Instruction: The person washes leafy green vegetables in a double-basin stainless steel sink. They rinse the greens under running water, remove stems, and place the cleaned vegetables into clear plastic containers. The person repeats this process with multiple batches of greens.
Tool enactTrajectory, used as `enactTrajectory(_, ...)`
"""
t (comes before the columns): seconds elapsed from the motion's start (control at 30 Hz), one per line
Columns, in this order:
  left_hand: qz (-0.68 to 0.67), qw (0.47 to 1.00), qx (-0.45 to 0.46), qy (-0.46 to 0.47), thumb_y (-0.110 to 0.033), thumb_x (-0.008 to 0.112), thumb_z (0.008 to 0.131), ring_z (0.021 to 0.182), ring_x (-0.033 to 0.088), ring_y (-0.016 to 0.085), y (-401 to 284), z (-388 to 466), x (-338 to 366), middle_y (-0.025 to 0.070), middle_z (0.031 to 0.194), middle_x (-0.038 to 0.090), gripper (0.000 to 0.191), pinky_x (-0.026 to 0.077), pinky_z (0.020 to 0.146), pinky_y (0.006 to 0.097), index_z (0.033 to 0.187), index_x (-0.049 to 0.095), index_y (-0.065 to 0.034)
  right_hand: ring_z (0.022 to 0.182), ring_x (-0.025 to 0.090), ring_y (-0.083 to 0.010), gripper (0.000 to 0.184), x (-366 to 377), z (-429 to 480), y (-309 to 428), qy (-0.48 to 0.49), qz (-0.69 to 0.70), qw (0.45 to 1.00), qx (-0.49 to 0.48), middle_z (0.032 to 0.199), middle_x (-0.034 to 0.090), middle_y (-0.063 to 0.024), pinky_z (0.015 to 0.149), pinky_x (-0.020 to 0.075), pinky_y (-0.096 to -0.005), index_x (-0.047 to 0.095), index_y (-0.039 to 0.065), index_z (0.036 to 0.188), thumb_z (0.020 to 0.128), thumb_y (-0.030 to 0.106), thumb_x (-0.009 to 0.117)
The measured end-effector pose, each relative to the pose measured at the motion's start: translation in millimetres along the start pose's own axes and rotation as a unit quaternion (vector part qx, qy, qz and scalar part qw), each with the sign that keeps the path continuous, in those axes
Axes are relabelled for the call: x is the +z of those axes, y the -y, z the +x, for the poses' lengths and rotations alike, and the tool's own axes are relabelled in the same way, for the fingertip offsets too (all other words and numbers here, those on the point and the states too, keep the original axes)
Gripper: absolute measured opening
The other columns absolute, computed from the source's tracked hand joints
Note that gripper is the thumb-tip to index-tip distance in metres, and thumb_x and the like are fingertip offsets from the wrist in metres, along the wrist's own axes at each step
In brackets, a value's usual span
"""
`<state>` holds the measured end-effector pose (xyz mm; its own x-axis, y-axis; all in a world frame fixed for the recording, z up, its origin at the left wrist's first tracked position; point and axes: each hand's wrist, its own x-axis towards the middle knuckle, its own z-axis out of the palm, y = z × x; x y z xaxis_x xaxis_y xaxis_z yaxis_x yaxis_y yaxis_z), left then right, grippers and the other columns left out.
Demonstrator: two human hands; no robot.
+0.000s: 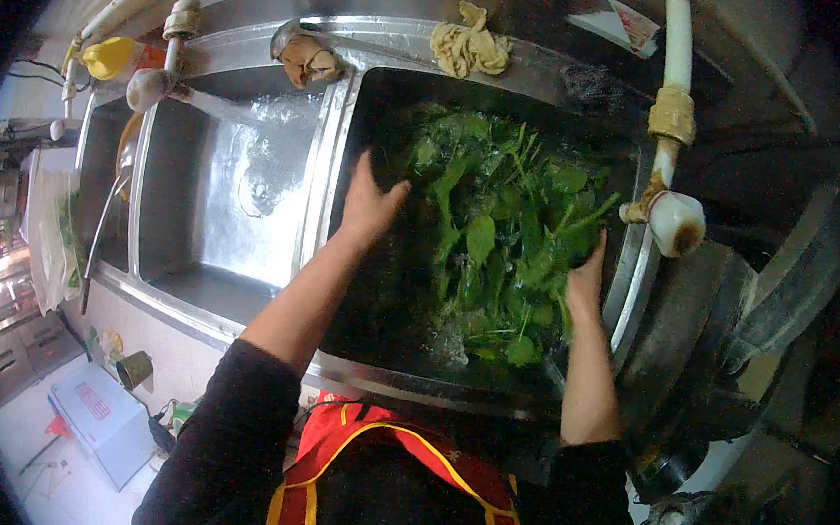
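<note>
Leafy green vegetables [504, 232] with long stems lie wet in the right-hand compartment of a stainless steel sink [417, 388]. Water splashes at their near edge. My left hand [371, 201] is over the left side of that compartment, thumb and fingers apart, with a gap between it and the greens. My right hand [587, 279] is at the right side of the greens, against the leaves and stems. Foliage hides part of its fingers, so its grip is unclear.
A middle sink basin [254, 212] lies to the left, below a pipe tap [149, 89]. Another tap [675, 223] juts over the right rim. A crumpled yellowish cloth [470, 44] rests on the back ledge. A white box [104, 415] stands lower left.
</note>
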<state>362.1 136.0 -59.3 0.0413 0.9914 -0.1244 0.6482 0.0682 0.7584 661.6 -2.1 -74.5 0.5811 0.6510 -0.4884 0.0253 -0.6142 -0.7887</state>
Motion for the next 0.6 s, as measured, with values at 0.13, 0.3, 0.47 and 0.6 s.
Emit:
enactTrajectory(0.13,-0.248,0.941,-0.228,0.036,-0.036,0.072,0.070,0.120,0.037,0.032,34,22,41,0.0196,0.134,0.034,0.084,0.033,0.097,0.0416,0.133,0.028,-0.0027,0.133,0.015,-0.0289,0.089,32,48,-18,-0.025,0.028,0.993,0.113,0.145,0.015,-0.0132,0.105,0.0182,-0.0430,0.015,0.013,0.141,0.076,0.055,0.057)
enactTrajectory(0.3,-0.200,0.873,-0.350,0.274,-0.056,0.060,0.073,0.117,0.040,0.025,-18,-11,63,0.0124,0.133,0.037,0.082,0.032,0.096,0.0383,0.131,0.036,-0.0033,0.127,0.025,-0.0297,0.081,75,52,-39,0.096,0.074,0.972,0.202,0.142,0.021,-0.0111,0.102,0.0253,-0.0428,0.019,0.014,0.139,0.078,0.050,0.057)
enactTrajectory(0.47,-0.353,0.803,-0.273,0.394,-0.036,0.065,0.073,0.103,0.051,0.022,-76,-12,10,0.0143,0.120,0.050,0.067,0.042,0.087,0.0375,0.125,0.040,-0.0028,0.119,0.034,-0.0302,0.069,66,22,4,0.251,0.109,0.944,0.183,0.132,0.033,-0.0116,0.097,0.0308,-0.0420,0.031,0.012,0.130,0.076,0.044,0.060)
enactTrajectory(0.6,-0.442,0.776,-0.223,0.390,-0.020,0.067,0.074,0.092,0.057,0.020,-71,-12,-22,0.0099,0.107,0.058,0.051,0.047,0.081,0.0333,0.117,0.047,-0.0017,0.112,0.042,-0.0306,0.060,23,-10,41,0.275,0.113,0.949,0.101,0.123,0.042,-0.0119,0.093,0.0351,-0.0413,0.040,0.011,0.122,0.075,0.039,0.063)
